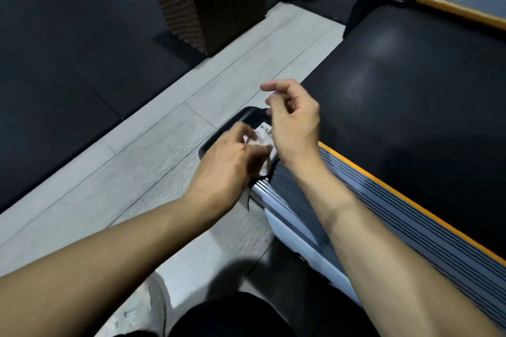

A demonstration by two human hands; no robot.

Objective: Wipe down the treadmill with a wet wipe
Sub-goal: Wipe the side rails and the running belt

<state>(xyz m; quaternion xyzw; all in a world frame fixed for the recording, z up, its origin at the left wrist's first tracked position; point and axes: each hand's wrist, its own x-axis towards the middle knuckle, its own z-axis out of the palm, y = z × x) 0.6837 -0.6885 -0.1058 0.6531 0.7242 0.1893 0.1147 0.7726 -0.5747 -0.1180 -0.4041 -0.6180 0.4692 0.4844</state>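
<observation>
Our left hand comes in from the left, fingers curled and pinching the wet wipe, which sits bunched between both hands over the treadmill's rear corner. Our right hand pinches its upper edge. The side rail runs away toward our right, so that's our wiping line.

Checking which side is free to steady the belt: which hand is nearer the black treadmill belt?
Right. The right hand hovers by the belt edge; the left hand sits farther left, over the rail end.
</observation>
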